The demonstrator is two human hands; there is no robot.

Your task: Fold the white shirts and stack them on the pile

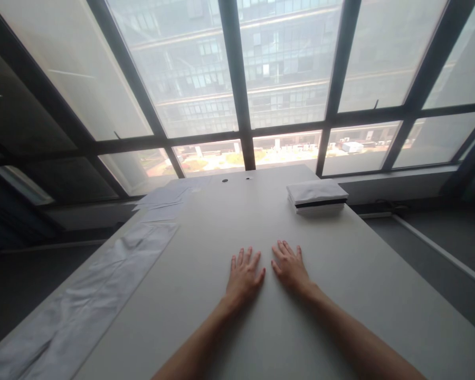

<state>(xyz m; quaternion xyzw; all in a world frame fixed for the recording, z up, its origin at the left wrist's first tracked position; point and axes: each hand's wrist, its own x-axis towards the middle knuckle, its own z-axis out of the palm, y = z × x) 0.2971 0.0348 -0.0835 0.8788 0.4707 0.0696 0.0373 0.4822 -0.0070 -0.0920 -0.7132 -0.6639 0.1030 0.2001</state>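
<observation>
Both of my hands rest palm down on the white table (206, 253), side by side with a small gap between them. My left hand (244, 273) has its fingers spread and holds nothing. My right hand (291, 265) also lies flat, fingers apart, with nothing in it. Beyond my right hand, a stack of white, flat packs or folded sheets (316, 192) with a dark band in its side sits near the table's right edge. Along the left edge lies a long, wrinkled white plastic-looking sheet (91, 301), apart from my left hand.
Several flat white sheets (170, 196) overlap at the far left of the table. Two small holes, one a dark cable hole (225, 180), are near the far edge. Tall framed windows (243, 84) stand behind the table. Grey floor (439, 253) shows on the right.
</observation>
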